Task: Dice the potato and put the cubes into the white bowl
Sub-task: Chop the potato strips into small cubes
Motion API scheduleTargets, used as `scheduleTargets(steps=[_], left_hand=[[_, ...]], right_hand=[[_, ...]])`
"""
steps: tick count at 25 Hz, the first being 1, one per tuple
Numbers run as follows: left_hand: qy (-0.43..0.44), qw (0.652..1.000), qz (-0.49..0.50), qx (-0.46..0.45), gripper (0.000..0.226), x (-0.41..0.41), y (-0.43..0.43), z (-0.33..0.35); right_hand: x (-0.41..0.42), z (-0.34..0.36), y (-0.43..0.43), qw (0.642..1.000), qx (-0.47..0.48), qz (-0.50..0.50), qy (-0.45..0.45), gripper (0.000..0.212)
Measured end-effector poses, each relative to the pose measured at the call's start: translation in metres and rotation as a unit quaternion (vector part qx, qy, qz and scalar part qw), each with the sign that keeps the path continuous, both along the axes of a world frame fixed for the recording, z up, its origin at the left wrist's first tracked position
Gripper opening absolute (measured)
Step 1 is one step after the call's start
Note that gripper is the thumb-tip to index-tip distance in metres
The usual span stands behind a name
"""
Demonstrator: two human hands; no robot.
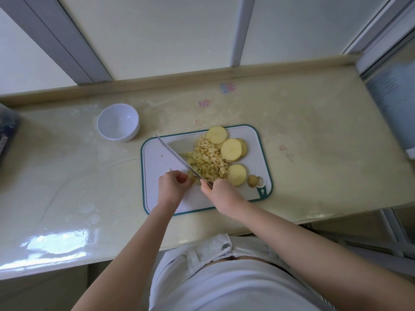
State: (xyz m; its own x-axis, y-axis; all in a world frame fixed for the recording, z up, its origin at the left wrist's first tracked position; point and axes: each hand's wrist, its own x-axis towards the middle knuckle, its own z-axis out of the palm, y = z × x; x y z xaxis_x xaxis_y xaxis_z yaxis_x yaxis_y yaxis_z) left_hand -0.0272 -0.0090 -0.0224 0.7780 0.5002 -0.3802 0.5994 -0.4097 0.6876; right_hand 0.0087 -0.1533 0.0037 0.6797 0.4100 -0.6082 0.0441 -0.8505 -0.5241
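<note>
A white cutting board with a green rim lies on the counter. On it sits a pile of small potato cubes, with round potato slices beside it at the right and a small end piece near the board's hanging hole. My right hand grips the handle of a knife, whose blade slants up-left along the pile's left side. My left hand has curled fingers on a few potato pieces just left of the blade. The white bowl stands empty, up-left of the board.
The beige counter runs left and right, with a raised ledge and window frames behind. A dark object sits at the far left edge. A pale blue appliance stands at the right end.
</note>
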Motion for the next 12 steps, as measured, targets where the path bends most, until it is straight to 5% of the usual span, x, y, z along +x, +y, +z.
scheduleTargets(steps=[6, 12], left_hand=[[-0.015, 1.000, -0.017, 0.018, 0.005, -0.003, -0.003, -0.001], [-0.013, 1.000, -0.002, 0.001, 0.005, -0.004, -0.003, -0.002]], right_hand=[[0.024, -0.002, -0.012, 0.979, 0.087, -0.125, 0.138, 0.050], [0.016, -0.004, -0.006, 0.995, 0.067, -0.070, 0.033, 0.056]])
